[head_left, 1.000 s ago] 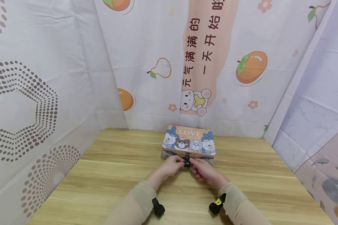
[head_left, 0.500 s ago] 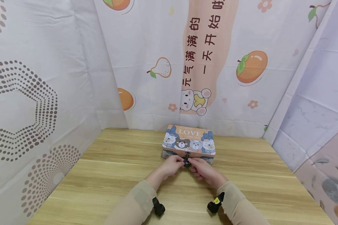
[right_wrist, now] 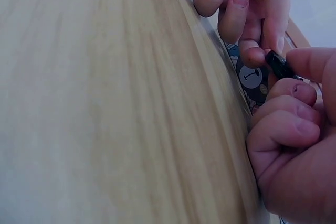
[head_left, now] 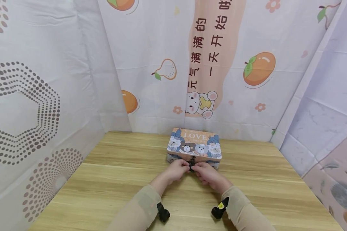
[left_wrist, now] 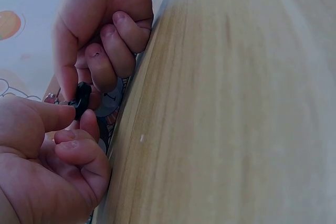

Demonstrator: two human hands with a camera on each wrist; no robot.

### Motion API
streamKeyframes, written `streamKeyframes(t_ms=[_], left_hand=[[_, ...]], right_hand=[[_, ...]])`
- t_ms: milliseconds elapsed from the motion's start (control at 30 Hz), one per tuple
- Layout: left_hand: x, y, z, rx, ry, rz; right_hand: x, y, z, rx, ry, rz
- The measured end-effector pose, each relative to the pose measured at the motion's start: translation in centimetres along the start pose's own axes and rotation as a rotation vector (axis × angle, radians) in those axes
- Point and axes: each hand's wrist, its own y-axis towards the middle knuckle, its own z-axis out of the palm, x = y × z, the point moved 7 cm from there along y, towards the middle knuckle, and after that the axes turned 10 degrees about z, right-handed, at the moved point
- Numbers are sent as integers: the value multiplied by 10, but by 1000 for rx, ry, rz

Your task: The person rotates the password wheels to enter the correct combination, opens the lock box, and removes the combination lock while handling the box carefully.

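Note:
A tin box [head_left: 193, 143] with bears and the word LOVE on its lid stands closed at the back of the table. From the clasp [head_left: 193, 158] on its front hangs a small black padlock [left_wrist: 81, 100], mostly covered by fingers. My left hand [head_left: 176, 170] pinches one side of the padlock between thumb and forefinger. On the other side, my right hand [head_left: 209, 175] pinches it the same way, its other fingers curled in. The right wrist view shows the dark padlock [right_wrist: 279, 65] between both hands' fingertips. Its face cannot be made out.
The wooden table [head_left: 127, 192] reaches around the box on both sides and in front. Behind it hangs a printed curtain [head_left: 150, 106], close to the box's back. Black wrist cameras [head_left: 163, 212] sit on both sleeves.
My right hand has shifted slightly left and its thumb now lies further over the padlock, hiding more of it. The left hand and the box stay in place.

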Motion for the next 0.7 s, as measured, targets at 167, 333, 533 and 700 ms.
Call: streamKeyframes(t_ms=[167,333,533,700], left_hand=[[0,1,0,-4,-1,8],[2,0,0,-10,4,11],[1,0,-1,-13,0,7],[1,-1,-1,-13,0,9]], right_hand=[[1,1,-1,-31,-16,-3],[2,0,0,-46,-21,-18],[4,-2,0,-57,-17,-24],[2,-1,0,-64,-20,-21]])
